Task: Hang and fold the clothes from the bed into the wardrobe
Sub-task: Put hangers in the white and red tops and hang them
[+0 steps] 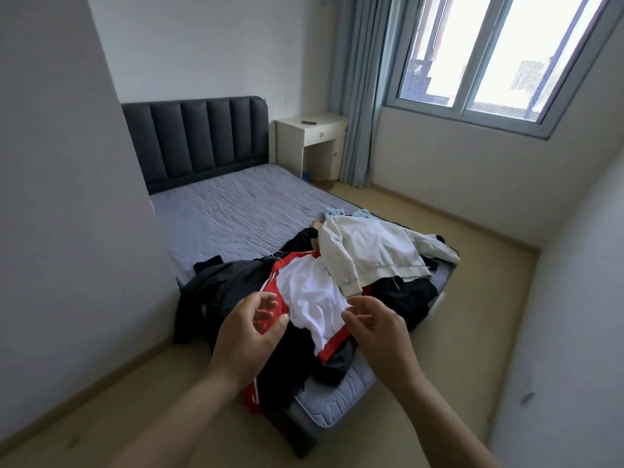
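Clothes pile lies at the foot edge of the bed, spilling over its near corner. White-and-red shirt is on top in the middle, cream jacket toward the right edge, black garments at the left edge. I hold my left hand and right hand over the shirt, fingers loosely curled, gripping nothing; can't tell if they touch it. Nightstand stands beside the headboard.
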